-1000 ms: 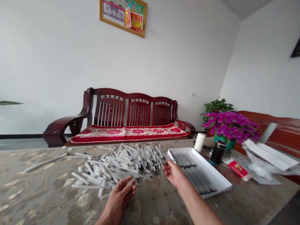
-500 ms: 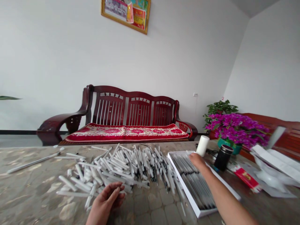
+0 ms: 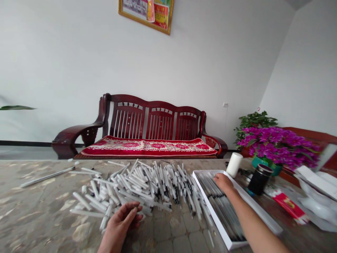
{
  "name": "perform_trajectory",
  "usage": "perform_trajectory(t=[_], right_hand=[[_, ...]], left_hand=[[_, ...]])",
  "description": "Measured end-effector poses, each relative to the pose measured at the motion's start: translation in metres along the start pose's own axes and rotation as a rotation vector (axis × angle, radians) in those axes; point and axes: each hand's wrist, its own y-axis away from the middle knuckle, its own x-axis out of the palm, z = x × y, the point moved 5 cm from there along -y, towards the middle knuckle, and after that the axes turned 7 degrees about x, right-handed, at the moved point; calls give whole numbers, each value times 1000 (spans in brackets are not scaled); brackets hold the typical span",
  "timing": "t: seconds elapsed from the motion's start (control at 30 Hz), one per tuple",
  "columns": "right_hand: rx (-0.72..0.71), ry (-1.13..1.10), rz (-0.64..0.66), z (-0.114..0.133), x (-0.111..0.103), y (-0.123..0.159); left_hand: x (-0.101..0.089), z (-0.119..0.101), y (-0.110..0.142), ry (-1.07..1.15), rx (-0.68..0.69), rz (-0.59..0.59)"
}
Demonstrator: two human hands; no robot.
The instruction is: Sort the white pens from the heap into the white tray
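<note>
A heap of white plastic pen-like tubes (image 3: 137, 189), some with black parts, lies crossed on the stone-patterned table (image 3: 39, 214). My left hand (image 3: 119, 223) rests at the heap's front edge, fingers loosely curled, with nothing clearly held. My right hand (image 3: 223, 182) is at the far rim of a white shallow box (image 3: 263, 215), above dark-and-clear tubes (image 3: 219, 207) lying in parallel rows. Its fingers are bunched and partly hidden, so I cannot tell whether they hold a tube. A long thin tube (image 3: 47, 176) lies apart at the left.
Beyond the box stand a white cylinder (image 3: 234, 165) and a black cup (image 3: 259, 179). To the right lie a red packet (image 3: 289, 207) and white sheets with plastic (image 3: 316, 200). Magenta flowers (image 3: 276, 147) and a dark wooden bench (image 3: 155, 123) lie behind the table.
My right hand has moved from beside the heap, where it held a tube, to the box's far rim. My left hand has shifted slightly. The camera view has turned.
</note>
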Motion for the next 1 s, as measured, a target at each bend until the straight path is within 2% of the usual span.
perform_trajectory(t=[0.1, 0.23, 0.4, 0.5, 0.6, 0.77, 0.87, 1.0], right_hand=[[-35, -65, -27, 17, -12, 11], [-200, -214, -12, 67, -15, 45], [-478, -353, 107, 132, 11, 137], [-588, -273, 76, 153, 29, 190], [-637, -120, 13, 166, 43, 220], [-708, -6, -89, 175, 51, 231], [-721, -54, -125, 171, 54, 231], [-725, -247, -120, 165, 59, 235]], left_hand=[[6, -8, 4, -25, 23, 8], [12, -18, 7, -74, 102, 45], [13, -16, 8, -106, 134, 91], [13, -14, 9, -111, 145, 105], [14, -12, 10, -124, 155, 110], [16, -8, 11, -173, 167, 121], [17, -8, 11, -230, 209, 130], [18, -10, 11, -360, 237, 149]])
